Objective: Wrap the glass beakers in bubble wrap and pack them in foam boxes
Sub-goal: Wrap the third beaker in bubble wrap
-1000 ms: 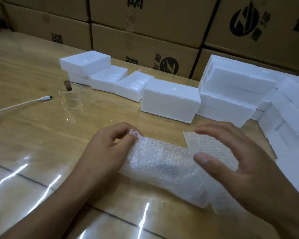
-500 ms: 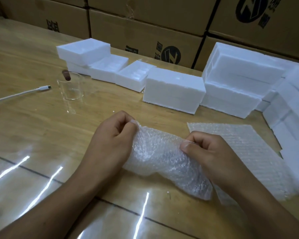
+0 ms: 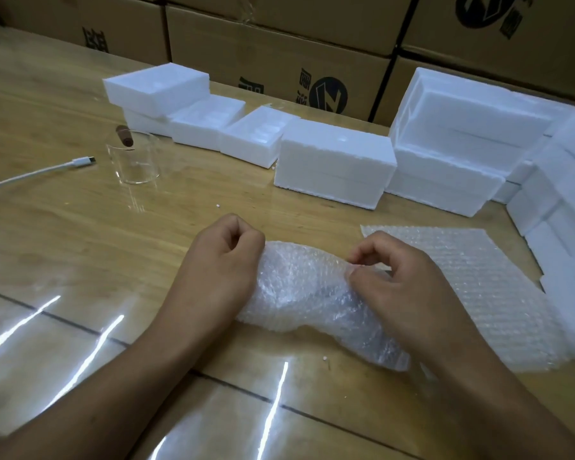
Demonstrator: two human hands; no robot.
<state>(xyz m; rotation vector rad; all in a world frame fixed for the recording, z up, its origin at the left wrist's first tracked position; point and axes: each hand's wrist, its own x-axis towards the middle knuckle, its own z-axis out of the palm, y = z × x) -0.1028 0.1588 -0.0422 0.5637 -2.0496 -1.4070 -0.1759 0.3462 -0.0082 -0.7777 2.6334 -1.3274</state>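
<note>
Bubble-wrap bundle [image 3: 306, 290]: lies on the wooden table [image 3: 63, 244] between my hands.
Left hand [image 3: 223, 260]: my fingers curl round its left end.
Right hand [image 3: 402, 280]: pinches its right side.
Bare beaker [image 3: 135, 157]: upright, far left, near foam boxes [image 3: 336, 164].

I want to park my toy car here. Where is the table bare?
Bare wood lies between the glass beaker, the foam boxes and the left hand. More lies on the near left, nearer than the cable. The back and right are crowded with boxes; the flat bubble wrap sheet fills the spot beside the right hand.
</note>
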